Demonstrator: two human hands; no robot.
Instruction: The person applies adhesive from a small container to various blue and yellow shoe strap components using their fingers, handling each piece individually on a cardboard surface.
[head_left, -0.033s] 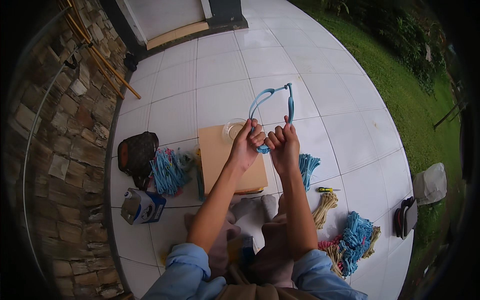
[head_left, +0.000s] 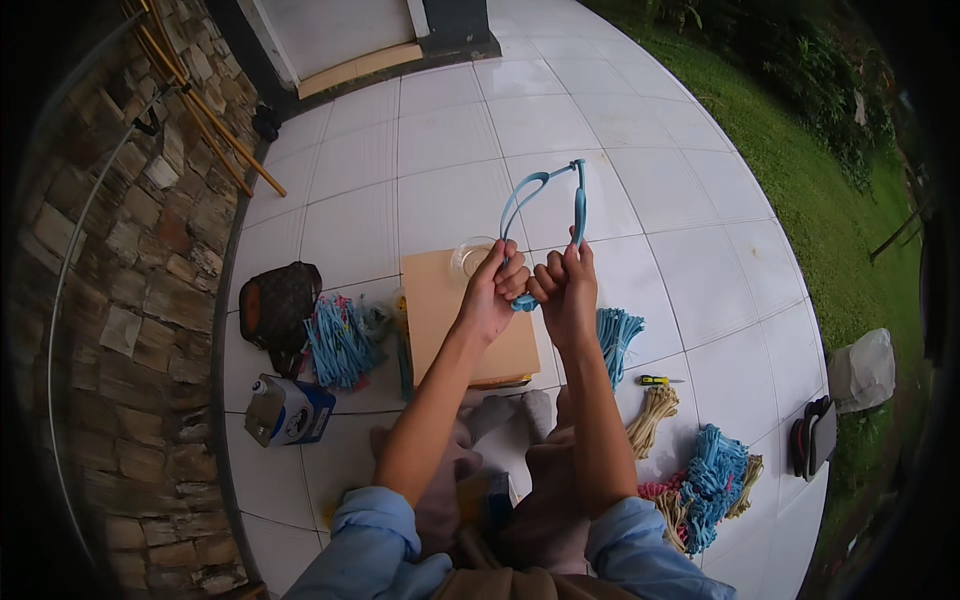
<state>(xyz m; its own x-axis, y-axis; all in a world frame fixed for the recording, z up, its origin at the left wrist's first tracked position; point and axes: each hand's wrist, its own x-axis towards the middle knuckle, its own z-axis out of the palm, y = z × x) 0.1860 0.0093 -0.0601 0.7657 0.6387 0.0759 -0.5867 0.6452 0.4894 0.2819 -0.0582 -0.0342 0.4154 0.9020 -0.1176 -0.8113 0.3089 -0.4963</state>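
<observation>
My left hand (head_left: 494, 288) and my right hand (head_left: 567, 292) are raised side by side over the board, both with fingers curled closed. Between them they grip a light blue strap (head_left: 581, 212), which arches up above the fists. Its left side widens into a narrow loop, and a small knot or joint sits at the top right. More blue strap bunches below the fingers. Beneath my left hand lies a flat tan board (head_left: 440, 300), with a clear round dish (head_left: 470, 258) at its far edge.
Blue strap bundles (head_left: 340, 340) lie left, beside a brown bag (head_left: 278, 305) and a metal can (head_left: 288, 410). To the right are a blue bundle (head_left: 618, 338), a yellow-handled screwdriver (head_left: 657, 380), beige cord (head_left: 653, 420) and a blue cord heap (head_left: 715, 480).
Both hands keep their hold on the strap and its arch has barely shifted. The whole view has moved slightly.
</observation>
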